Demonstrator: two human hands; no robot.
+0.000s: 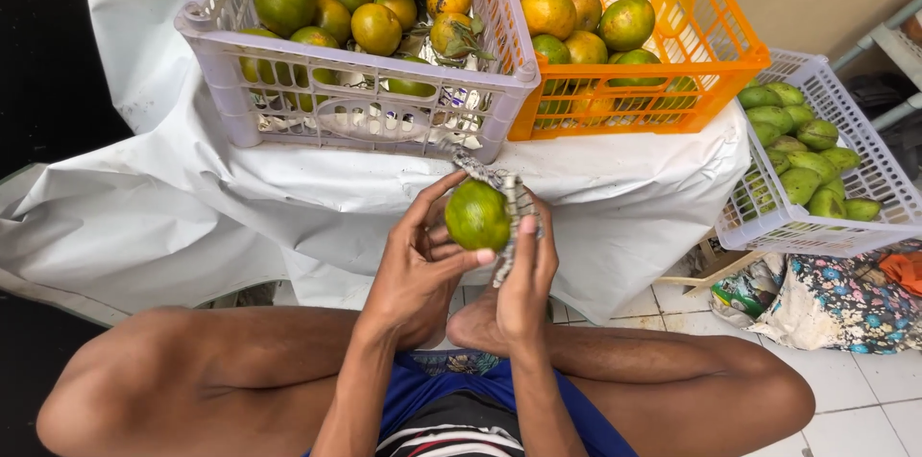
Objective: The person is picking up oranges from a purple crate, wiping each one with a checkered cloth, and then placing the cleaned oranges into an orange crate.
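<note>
My left hand (415,270) holds a round green citrus fruit (476,216) between thumb and fingers, just in front of my knees. My right hand (527,279) presses a patterned grey cloth (509,196) against the right side of that fruit. The cloth drapes over the top of the fruit and hangs down past my right fingers. Both hands are close together, below the front wall of a lilac crate (365,107).
The lilac crate and an orange crate (663,83) hold green and orange citrus fruits on a white sheet (192,198). At the right a white basket (797,227) holds green mangoes above a floral cloth (836,303). My bare legs and tiled floor (864,399) lie below.
</note>
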